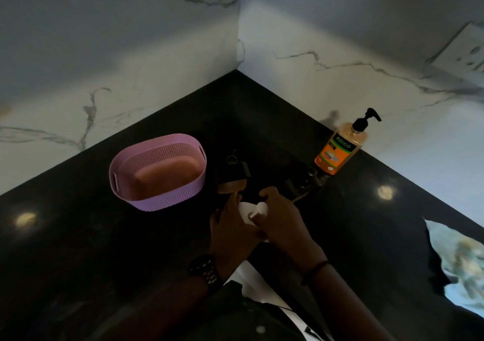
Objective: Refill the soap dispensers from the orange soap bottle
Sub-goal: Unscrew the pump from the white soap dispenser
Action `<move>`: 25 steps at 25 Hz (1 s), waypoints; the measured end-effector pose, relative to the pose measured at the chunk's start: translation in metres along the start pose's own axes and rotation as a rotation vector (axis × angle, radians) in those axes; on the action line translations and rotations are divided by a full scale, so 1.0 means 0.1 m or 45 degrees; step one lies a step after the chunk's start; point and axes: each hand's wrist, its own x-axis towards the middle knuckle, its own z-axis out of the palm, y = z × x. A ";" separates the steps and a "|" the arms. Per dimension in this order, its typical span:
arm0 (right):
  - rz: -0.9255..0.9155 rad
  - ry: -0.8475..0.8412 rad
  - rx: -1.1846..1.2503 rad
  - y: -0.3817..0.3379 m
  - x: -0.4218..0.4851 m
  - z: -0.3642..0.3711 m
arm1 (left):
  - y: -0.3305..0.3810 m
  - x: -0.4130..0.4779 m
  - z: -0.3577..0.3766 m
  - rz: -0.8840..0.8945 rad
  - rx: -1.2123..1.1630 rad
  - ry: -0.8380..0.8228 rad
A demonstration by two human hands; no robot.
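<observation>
Glossy black counter [366, 236] – perforated plastic basket [157, 173] (matt), veined marble walls [117, 52].

An orange soap bottle of clear plastic [340, 144] stands upright at the bench's right edge, close against the wall, with its black pump on and its orange-and-green label facing forward. A dark dispenser with a brown base [231, 175] and a second dark dispenser [303, 182] sit nearer mid-bench, their pose too dim to tell. A small white plastic dispenser [250, 213] is gripped between the left hand [230, 225] and the right hand [280, 217].
</observation>
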 end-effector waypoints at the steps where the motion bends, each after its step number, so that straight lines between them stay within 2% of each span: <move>1: -0.022 -0.046 0.021 0.00 0.00 0.04 | 0.01 0.00 -0.03 0.021 -0.007 -0.025; 3: -0.088 -0.033 -0.025 0.01 -0.01 0.08 | -0.05 -0.01 -0.02 0.070 0.022 -0.048; 5: -0.059 0.058 -0.013 0.05 -0.02 0.11 | -0.08 -0.02 -0.03 0.068 0.104 -0.058; 8: -0.070 0.070 0.021 0.07 -0.05 0.17 | -0.05 -0.04 -0.01 0.056 0.043 0.004; 11: -0.094 0.231 0.031 0.08 -0.09 0.20 | -0.07 -0.03 -0.02 0.070 0.098 -0.038; 14: -0.119 0.224 0.046 0.08 -0.13 0.18 | -0.07 -0.03 -0.03 0.063 0.039 -0.018; 17: -0.104 0.321 -0.026 0.07 -0.13 0.17 | -0.02 -0.03 -0.07 0.000 -0.082 -0.070; 20: -0.143 0.410 0.154 0.04 -0.20 0.03 | 0.01 0.00 -0.10 -0.087 -0.224 -0.101; 25: -0.043 0.394 0.422 0.15 -0.39 -0.35 | -0.01 0.02 -0.07 -0.140 -0.355 -0.123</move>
